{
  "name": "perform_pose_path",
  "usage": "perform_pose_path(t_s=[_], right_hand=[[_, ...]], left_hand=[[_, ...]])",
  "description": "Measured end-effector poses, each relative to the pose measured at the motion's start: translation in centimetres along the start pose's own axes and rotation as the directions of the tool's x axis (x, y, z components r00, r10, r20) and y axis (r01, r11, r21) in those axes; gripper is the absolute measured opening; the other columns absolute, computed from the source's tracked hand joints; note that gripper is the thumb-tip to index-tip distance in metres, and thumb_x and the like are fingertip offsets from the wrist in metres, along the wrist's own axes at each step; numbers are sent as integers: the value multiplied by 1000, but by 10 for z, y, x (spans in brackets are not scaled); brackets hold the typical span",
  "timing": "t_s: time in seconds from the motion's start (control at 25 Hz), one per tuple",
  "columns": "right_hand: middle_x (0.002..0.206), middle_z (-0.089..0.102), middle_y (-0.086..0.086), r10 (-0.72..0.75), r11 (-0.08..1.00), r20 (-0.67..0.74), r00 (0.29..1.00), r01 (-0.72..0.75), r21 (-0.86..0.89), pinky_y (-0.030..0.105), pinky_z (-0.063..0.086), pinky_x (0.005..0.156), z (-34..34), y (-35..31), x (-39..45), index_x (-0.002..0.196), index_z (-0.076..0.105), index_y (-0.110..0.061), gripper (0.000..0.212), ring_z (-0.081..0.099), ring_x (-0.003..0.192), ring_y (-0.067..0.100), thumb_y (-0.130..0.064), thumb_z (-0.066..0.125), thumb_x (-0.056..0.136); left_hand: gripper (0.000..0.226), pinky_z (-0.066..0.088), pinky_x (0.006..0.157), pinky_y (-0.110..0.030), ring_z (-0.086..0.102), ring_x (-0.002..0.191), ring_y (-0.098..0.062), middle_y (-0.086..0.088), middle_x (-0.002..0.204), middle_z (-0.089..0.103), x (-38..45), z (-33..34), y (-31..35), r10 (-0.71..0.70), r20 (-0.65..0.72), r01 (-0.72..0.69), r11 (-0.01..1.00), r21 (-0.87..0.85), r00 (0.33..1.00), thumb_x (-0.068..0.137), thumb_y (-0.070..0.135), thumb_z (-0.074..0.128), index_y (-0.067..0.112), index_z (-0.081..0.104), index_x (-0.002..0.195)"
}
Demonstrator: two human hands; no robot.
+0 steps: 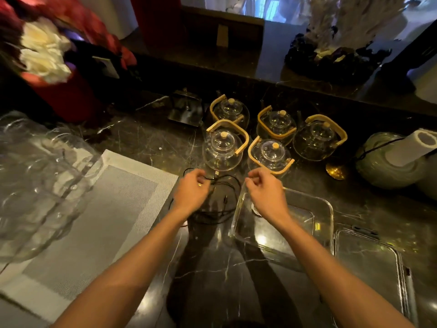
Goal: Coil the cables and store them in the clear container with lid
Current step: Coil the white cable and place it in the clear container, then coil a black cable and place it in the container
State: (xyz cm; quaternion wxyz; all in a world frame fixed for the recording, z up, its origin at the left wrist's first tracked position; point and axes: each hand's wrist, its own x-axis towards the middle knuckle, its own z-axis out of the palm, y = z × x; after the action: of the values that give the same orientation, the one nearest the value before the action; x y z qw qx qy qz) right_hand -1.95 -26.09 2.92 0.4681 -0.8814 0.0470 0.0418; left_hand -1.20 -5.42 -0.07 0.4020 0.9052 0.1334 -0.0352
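Observation:
A thin black cable lies in loose loops on the dark marble counter, between my two hands and below them. My left hand pinches a strand of it near a small plug. My right hand hovers over the far left corner of the clear container, fingers curled; whether it holds a strand I cannot tell. The container stands open, with something small and round under my right wrist. Its clear lid lies flat to the right of it.
Several glass teapots with wooden handles stand just beyond my hands. A grey placemat lies at the left, under a stack of clear glassware. A red vase with flowers stands far left, a green round pot at the right.

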Motion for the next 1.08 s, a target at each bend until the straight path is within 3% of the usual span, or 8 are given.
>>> perform_pose_path(t_s=[0.2,0.44,0.52,0.64,0.72,0.88,0.96,1.08], right_hand=[[70,60,-10,-14,999,166,986,20,-31,27,44,60,54,-27,20,101,62,-20,5,57,64,7,-20,64,96],[89,70,5,182,968,385,905,-96,-231,52,62,77,122,-6,37,99,64,-17,15,74,88,31,-13,51,93],[89,71,8,231,954,415,880,-121,-276,46,64,69,132,0,36,96,66,-12,22,74,82,30,-5,46,91],[94,71,6,271,946,412,870,-160,-283,40,63,59,139,2,35,95,64,-20,24,75,76,27,-4,46,93],[85,70,3,278,950,403,872,-189,-247,43,62,58,138,2,35,94,68,-15,22,72,69,23,-6,48,94],[74,65,10,243,957,486,840,-289,21,29,48,42,123,-7,26,110,72,-13,22,60,60,22,-10,54,96],[79,65,12,208,926,536,818,-341,160,26,46,42,111,-14,19,115,72,-12,24,58,60,19,-10,58,95],[76,62,10,135,898,585,800,-348,268,24,47,43,90,-28,3,120,70,-11,25,58,56,12,-10,62,97]], left_hand=[[36,56,88,-39,69,101,-23,-5,109,73,13,-5,-47,-128,19,127,992,21,992,88,29,73,14,67,120],[21,56,85,-39,70,94,-25,-3,92,74,30,4,-68,-187,127,182,982,50,974,89,25,71,18,70,108],[17,56,83,-37,70,90,-25,-2,86,72,34,8,-72,-177,169,166,983,76,970,88,21,71,19,71,105],[10,55,79,-33,69,88,-21,1,85,72,37,10,-72,-154,191,129,982,136,969,86,21,71,23,72,96],[5,55,77,-33,70,86,-20,1,84,72,36,7,-69,-143,196,119,984,130,970,85,22,72,23,72,90],[7,50,62,-29,61,63,-7,4,67,68,28,-15,-45,-41,130,46,998,-35,991,83,23,76,24,69,80],[8,53,66,-24,64,67,-5,5,72,70,22,-35,-24,28,79,-13,982,-186,996,81,23,79,24,72,86],[13,56,73,-28,64,74,-8,-7,85,73,12,-64,13,148,22,-129,918,-375,989,85,25,78,19,75,96]])
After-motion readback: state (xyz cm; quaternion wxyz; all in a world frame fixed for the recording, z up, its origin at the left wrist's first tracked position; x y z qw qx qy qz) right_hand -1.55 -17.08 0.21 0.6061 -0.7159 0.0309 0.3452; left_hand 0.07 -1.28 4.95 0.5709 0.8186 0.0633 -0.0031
